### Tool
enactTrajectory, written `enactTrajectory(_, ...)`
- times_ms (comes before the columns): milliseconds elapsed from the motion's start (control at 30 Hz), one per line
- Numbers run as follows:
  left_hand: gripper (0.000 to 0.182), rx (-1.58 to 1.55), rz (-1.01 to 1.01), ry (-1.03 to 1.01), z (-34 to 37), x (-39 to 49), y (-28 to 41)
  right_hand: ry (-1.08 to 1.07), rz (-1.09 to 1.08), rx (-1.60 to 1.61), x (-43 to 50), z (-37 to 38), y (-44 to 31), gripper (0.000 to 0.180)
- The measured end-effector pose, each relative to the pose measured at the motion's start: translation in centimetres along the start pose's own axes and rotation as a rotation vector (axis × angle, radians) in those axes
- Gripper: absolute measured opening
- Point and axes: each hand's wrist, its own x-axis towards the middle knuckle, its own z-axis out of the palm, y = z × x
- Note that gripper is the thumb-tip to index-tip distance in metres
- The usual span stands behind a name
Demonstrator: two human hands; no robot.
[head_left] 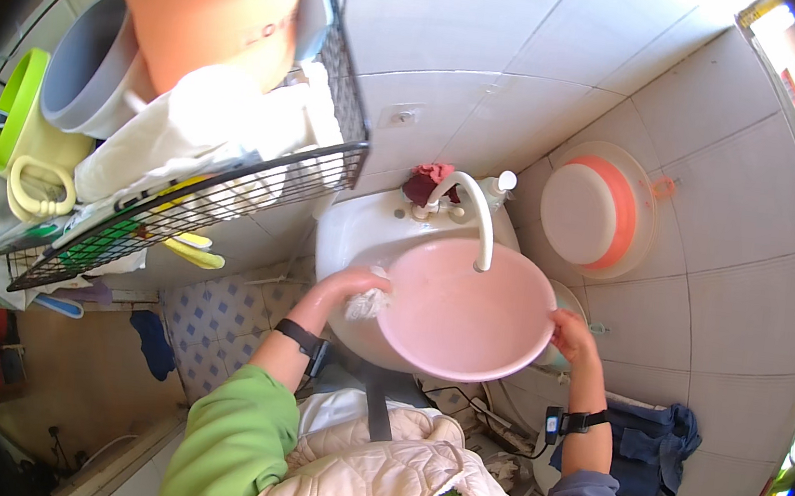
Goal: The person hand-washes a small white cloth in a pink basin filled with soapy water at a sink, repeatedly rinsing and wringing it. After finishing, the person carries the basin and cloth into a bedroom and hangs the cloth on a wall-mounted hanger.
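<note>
A round pink plastic basin (467,313) rests over the white washbasin (348,235), below the curved spout of a white faucet (480,209). My left hand (357,284) is at the pink basin's left rim, with a crumpled white cloth (365,305) held in it; whether its fingers also grip the rim is hidden. At the right rim, my right hand (572,335) grips the pink basin with the fingers. Whether the basin contains water is hard to tell.
A black wire rack (252,182) holding an orange bucket (212,10) juts out at upper left. Behind the faucet are a dark red cloth (420,186) and a pump bottle (500,186). A collapsible basin (590,214) hangs on the right wall, above dark blue cloth (660,450).
</note>
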Motion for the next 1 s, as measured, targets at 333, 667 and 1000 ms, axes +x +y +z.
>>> enactTrajectory(333,0.087,0.593,0.098,0.358,-2.0,-0.2,1.9,0.041,0.103,-0.306,4.3,3.3,9.8,0.018)
enactTrajectory(667,0.046,0.012,0.257,0.427,5.9,4.5,1.7,0.195,-0.633,-1.060,3.6,10.0,5.6,0.048)
enactTrajectory(1000,0.035,-1.049,0.182,0.195,11.8,10.5,0.7,0.081,-0.716,-0.436,4.1,23.2,5.1,0.046)
